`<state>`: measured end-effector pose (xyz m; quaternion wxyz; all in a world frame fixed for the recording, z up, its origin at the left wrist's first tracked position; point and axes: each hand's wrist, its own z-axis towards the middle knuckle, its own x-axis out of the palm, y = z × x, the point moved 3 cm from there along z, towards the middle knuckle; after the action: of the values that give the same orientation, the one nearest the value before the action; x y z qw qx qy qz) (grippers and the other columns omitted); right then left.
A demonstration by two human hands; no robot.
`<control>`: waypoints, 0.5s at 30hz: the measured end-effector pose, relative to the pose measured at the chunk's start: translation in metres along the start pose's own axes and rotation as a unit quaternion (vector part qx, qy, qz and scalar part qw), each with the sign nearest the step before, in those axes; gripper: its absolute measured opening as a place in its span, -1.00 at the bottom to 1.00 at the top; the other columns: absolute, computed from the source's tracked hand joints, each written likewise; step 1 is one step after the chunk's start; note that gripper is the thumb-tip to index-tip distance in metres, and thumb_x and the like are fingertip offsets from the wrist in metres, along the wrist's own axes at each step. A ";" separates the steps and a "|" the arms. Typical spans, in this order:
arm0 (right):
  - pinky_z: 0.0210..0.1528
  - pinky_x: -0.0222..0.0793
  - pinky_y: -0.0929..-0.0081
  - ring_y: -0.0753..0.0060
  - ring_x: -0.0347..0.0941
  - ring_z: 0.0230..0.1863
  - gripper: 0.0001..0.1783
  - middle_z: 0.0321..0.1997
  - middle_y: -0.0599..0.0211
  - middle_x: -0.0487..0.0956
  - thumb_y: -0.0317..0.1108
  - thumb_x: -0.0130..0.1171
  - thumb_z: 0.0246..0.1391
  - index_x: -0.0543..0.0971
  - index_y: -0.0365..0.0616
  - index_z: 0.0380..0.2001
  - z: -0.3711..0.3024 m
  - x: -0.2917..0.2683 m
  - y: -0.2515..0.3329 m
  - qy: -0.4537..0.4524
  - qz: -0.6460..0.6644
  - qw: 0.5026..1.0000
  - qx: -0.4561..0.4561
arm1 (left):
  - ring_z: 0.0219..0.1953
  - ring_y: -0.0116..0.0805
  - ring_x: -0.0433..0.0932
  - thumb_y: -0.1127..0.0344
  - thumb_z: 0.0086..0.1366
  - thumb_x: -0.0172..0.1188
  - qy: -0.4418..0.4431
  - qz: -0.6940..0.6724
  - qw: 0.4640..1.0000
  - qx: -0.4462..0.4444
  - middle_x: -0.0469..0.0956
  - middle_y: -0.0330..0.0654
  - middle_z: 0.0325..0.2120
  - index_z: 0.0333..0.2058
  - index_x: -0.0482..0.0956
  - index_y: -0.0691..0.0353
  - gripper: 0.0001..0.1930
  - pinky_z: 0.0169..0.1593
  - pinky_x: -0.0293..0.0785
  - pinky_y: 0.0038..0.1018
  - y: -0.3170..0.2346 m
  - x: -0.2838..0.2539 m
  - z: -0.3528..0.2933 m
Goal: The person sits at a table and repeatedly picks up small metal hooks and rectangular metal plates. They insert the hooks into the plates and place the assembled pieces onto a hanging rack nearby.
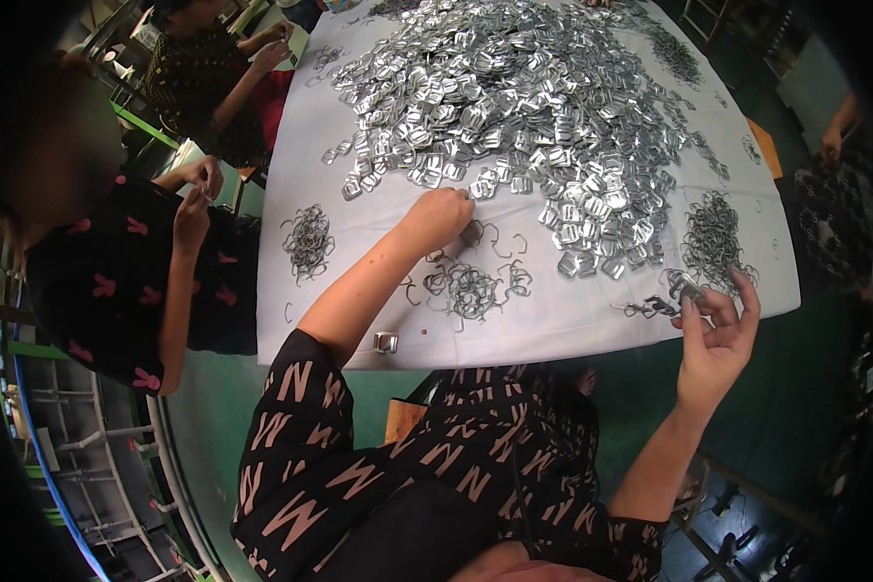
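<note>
My left hand reaches to the near edge of a big heap of flat silver metal buckles. Its fingers are bent together beside a few loose buckles, and what they pinch, if anything, is hidden. Just below it lies a small pile of thin bent wire hooks. My right hand, held above the table's near right edge, grips a metal buckle between thumb and fingers, with the other fingers spread. Left of that hand, several linked metal pieces lie near the edge. One single buckle rests at the front edge.
The white-covered table carries more wire hook piles, one at the left and one at the right. Two people sit along the left side, their hands raised. Another person's arm shows at far right.
</note>
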<state>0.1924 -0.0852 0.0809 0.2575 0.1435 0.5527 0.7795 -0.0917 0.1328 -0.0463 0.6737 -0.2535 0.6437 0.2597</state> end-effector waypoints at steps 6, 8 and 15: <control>-0.26 0.47 0.66 0.61 0.46 -0.26 -0.40 -0.27 0.30 0.52 -0.73 0.14 0.02 0.29 -0.26 0.15 0.001 0.015 0.004 0.021 0.016 1.000 0.005 | -0.42 -0.07 0.63 0.45 -0.06 0.18 0.022 0.051 0.998 0.029 0.60 0.00 -0.53 -0.55 0.60 0.27 -0.94 -0.34 0.56 -0.31 -0.004 0.002 0.010; -0.25 0.47 0.66 0.60 0.47 -0.26 -0.41 -0.27 0.30 0.53 -0.73 0.14 0.01 0.30 -0.26 0.15 -0.001 0.022 0.004 0.020 0.023 1.000 0.005 | -0.45 -0.08 0.62 0.43 -0.05 0.19 0.008 0.027 1.000 0.001 0.59 -0.02 -0.55 -0.55 0.58 0.29 -0.93 -0.36 0.55 -0.31 0.004 0.000 0.009; -0.22 0.45 0.68 0.59 0.50 -0.20 -0.40 -0.26 0.30 0.56 -0.74 0.15 -0.01 0.30 -0.26 0.14 -0.007 0.043 -0.002 0.044 0.052 0.997 0.022 | -0.45 -0.33 0.53 0.41 -0.04 0.23 -0.079 -0.510 0.853 -0.082 0.53 -0.18 -0.54 -0.50 0.52 0.31 -0.88 -0.29 0.45 -0.45 -0.029 -0.070 0.002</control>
<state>0.1538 -0.0661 0.0735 0.1884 0.1429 0.5721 0.7854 -0.0732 0.1105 0.0240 0.7368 -0.5790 0.3456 -0.0493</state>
